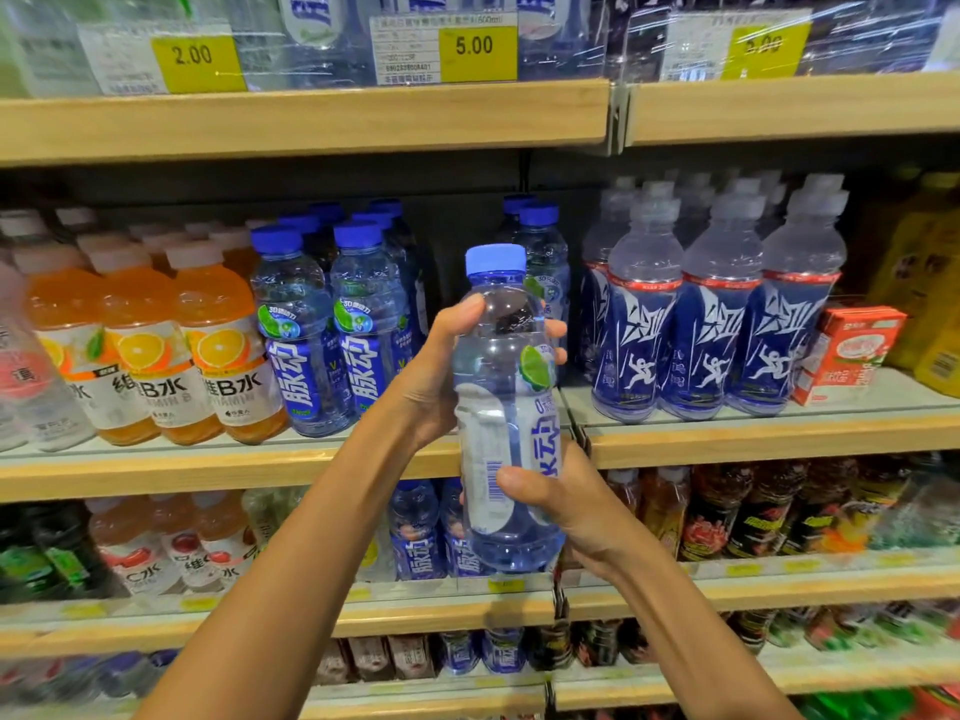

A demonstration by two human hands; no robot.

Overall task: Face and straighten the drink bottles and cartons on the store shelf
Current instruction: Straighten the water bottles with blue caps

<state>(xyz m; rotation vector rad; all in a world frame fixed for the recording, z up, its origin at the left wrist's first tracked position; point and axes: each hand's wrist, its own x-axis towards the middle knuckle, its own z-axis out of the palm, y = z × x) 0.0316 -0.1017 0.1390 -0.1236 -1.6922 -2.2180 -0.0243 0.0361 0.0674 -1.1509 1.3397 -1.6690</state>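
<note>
I hold a clear blue drink bottle point(501, 387) with a blue cap upright in front of the middle shelf point(291, 470). Its barcode side faces me and the label front is turned to the right. My left hand point(436, 376) grips its upper body, fingers wrapped round the far side. My right hand point(556, 496) grips the lower body, thumb on the barcode. Matching blue-capped bottles point(337, 330) stand in rows on the shelf to the left, and one more point(543, 272) stands behind the held bottle, with a gap in front of it.
Orange vitamin drinks point(182, 345) fill the shelf's left part. Dark-blue-labelled bottles with grey caps point(711, 314) stand to the right, then a red-and-white carton point(847, 350) and yellow bottles point(930, 283). Price tags point(475, 46) hang on the shelf above; more drinks fill the lower shelves.
</note>
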